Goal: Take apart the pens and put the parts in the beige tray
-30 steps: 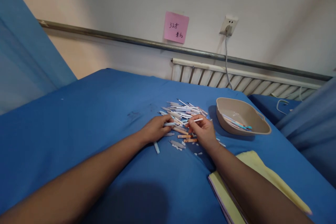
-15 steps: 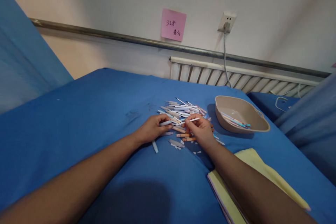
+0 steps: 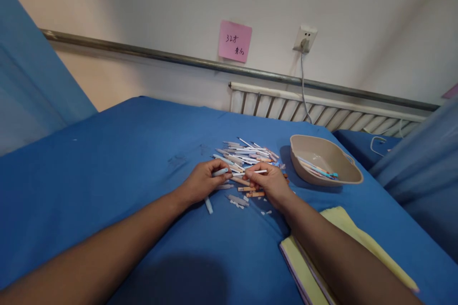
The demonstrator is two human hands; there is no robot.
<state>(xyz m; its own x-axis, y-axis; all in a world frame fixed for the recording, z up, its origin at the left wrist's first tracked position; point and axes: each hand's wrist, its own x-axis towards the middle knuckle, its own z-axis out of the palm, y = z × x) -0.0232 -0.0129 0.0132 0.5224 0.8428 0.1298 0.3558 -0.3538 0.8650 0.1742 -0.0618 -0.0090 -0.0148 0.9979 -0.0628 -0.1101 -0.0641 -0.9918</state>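
Note:
A heap of thin pens, refills and caps lies on the blue cloth. My left hand is closed round a pale blue pen barrel at the heap's near edge. My right hand pinches a thin white refill that points right. The two pieces nearly meet end to end between the hands. Loose barrels and small caps lie just below the hands. A single pale blue cap rests under my left wrist.
A beige oval bowl with several pens inside stands to the right of the heap. A yellow notebook lies under my right forearm. Behind are a radiator, a wall socket with cable and a pink note.
Both hands have drawn slightly closer, bringing the refill's end toward the barrel. The view has shifted a little, otherwise the heap and bowl are unchanged.

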